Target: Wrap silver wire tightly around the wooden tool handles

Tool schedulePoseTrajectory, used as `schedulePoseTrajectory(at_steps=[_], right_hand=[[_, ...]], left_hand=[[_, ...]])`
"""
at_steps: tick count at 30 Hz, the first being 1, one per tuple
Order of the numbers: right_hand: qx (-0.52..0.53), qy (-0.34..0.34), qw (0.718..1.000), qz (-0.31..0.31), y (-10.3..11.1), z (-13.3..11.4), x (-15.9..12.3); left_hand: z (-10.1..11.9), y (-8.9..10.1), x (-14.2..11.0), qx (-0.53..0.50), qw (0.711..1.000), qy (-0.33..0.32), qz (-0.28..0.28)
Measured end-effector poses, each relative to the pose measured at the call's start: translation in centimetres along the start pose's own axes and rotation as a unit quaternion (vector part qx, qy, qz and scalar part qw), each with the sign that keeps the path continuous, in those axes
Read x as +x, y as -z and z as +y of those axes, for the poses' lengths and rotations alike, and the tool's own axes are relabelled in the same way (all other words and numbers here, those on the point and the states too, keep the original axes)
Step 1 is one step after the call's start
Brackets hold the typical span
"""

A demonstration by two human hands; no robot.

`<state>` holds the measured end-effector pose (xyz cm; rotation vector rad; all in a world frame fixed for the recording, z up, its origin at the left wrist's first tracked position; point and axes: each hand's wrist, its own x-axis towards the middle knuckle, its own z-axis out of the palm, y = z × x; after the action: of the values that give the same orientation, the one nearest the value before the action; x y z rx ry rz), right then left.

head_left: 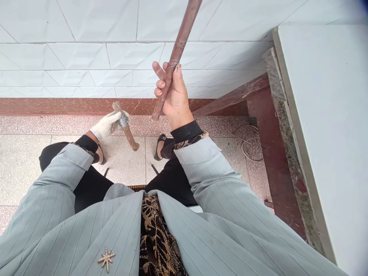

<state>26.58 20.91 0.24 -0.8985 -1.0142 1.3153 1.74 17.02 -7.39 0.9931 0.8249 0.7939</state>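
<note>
My left hand (106,124), in a white knitted glove, is closed round a short wooden stick (130,137). Thin silvery wire (123,121) is wound in a thick band about that stick, just beside my fingers. My bare right hand (176,94) grips the lower end of a long reddish-brown wooden pole (181,40), which slants up out of the top of the view. A few turns of fine wire (173,63) circle the pole by my thumb tip. Between the two hands a faint strand of wire runs slantwise.
Ahead stands a white tiled wall (80,57) with a reddish-brown skirting (57,106). At right is a white-topped table (330,115) with a dark red wooden frame (276,161). A loop of pale cable (244,147) lies on the speckled tile floor (23,165).
</note>
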Motion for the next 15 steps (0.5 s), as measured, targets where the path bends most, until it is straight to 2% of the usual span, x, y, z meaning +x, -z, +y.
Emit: schedulePoseTrajectory(at_steps=[4, 7, 9, 12, 13, 15], right_hand=[[0.002, -0.003, 0.998, 0.062, 0.7, 0.8, 0.7], [-0.017, 0.003, 0.995, 0.098, 1.5, 1.9, 1.1], [-0.087, -0.006, 0.993, 0.077, 2.2, 2.4, 1.3], [-0.232, -0.026, 0.972, 0.018, 2.7, 2.3, 1.3], [-0.241, -0.023, 0.970, 0.017, 2.7, 2.1, 1.2], [-0.188, 0.008, 0.981, 0.046, 2.4, 1.4, 0.8]], left_hand=[[0.1, -0.1, 0.1, -0.011, 0.999, -0.009, 0.036], [0.7, -0.3, -0.2, -0.026, 0.999, -0.019, 0.036], [1.2, -0.6, -0.5, -0.036, 0.998, -0.031, 0.037], [1.8, -0.7, -0.5, -0.051, 0.995, -0.053, 0.062], [1.7, -0.5, -0.3, -0.053, 0.994, -0.060, 0.080], [1.0, 0.5, 0.2, -0.047, 0.989, -0.066, 0.127]])
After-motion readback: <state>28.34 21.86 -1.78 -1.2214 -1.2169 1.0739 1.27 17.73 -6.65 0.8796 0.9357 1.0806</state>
